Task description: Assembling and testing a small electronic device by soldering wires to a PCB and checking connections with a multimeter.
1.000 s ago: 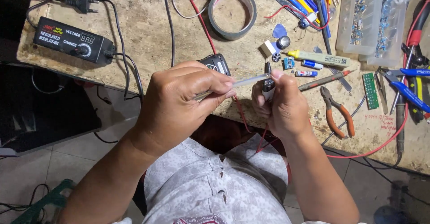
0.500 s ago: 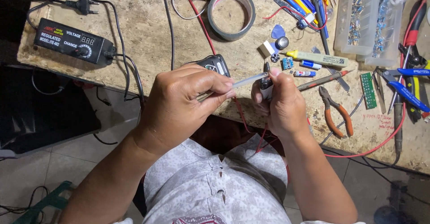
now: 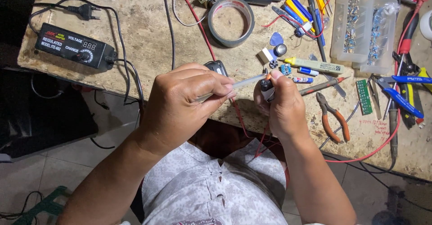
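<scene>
Your left hand is clenched around a thin translucent rod, fingers curled over its near end, so that the rod runs rightward and slightly up toward your other hand. Your right hand pinches a small dark cylindrical part between thumb and fingers, held upright just above the near edge of the workbench; the rod's tip meets that part at the thumb, though whether it truly touches cannot be told. Both hands hang over the bench edge, above your lap. Red wires drop from under the right hand toward your shirt. Just behind the left hand's knuckles, a small black device lies on the bench, mostly hidden. Far left: a black adjustable power adapter with dial and display, its cord looping off the near edge. Far centre: a roll of grey tape lying flat. Right of your hands: orange-handled pliers, a pencil, a yellowish marker-like tube, and a small green circuit board strip. Far right: a clear compartment box of small parts, and blue-handled cutters beside it.
</scene>
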